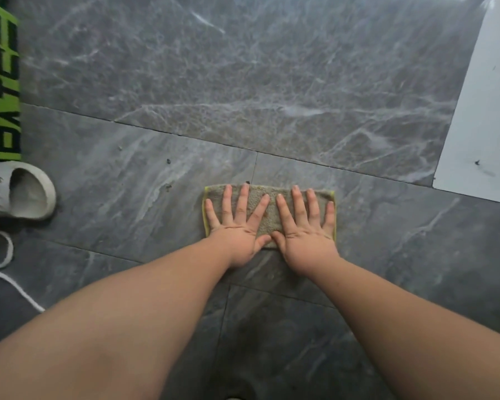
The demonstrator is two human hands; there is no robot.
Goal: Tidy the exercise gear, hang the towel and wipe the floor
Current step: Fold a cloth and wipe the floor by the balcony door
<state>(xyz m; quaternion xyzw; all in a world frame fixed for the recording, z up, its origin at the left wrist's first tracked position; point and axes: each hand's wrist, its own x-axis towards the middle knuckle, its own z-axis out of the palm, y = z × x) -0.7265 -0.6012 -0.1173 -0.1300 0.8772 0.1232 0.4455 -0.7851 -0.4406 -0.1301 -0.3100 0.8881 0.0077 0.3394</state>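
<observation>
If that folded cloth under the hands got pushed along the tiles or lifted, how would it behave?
The cloth looks like soft terry, so lifted it would probably droop and unfold. Both the left hand and the right hand press flat on it, and the floor looks glossy, so it should slide easily. It seems thin, likely light.

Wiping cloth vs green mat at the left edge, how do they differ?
The cloth is grey-brown with a thin yellow edge; the green mat is bright green with black lettering. The cloth is pressed under the left hand and right hand; the mat is untouched and cut off by the frame. Both lie flat on the floor.
</observation>
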